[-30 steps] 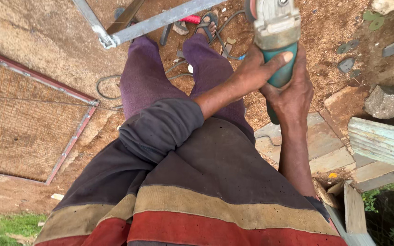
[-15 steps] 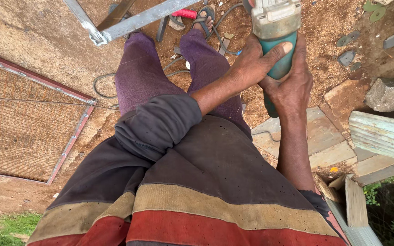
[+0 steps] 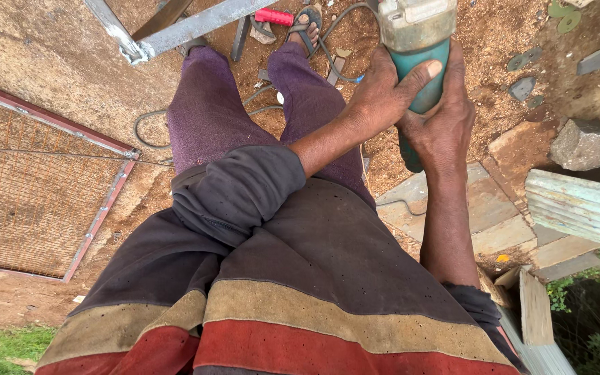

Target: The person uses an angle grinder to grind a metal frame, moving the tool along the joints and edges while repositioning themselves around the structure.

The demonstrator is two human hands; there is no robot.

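- Both hands grip a teal angle grinder (image 3: 417,62) held above the knees: left hand (image 3: 383,94) wrapped around its body, right hand (image 3: 446,125) closed beneath.
- The grey metal frame (image 3: 189,26) lies on the dirt ahead, untouched; grinding appears not yet begun.

- I see a wire mesh panel (image 3: 32,187) in a reddish metal frame lying flat on the dirt at left.
- A grey metal bar (image 3: 189,28) crosses the top, beyond the knees.
- A red-handled tool (image 3: 274,17) lies near a sandalled foot (image 3: 308,22).
- Grey stone block (image 3: 581,144) at right, above pale green boards (image 3: 581,208).
- Flat paving slabs (image 3: 484,212) lie on the ground.
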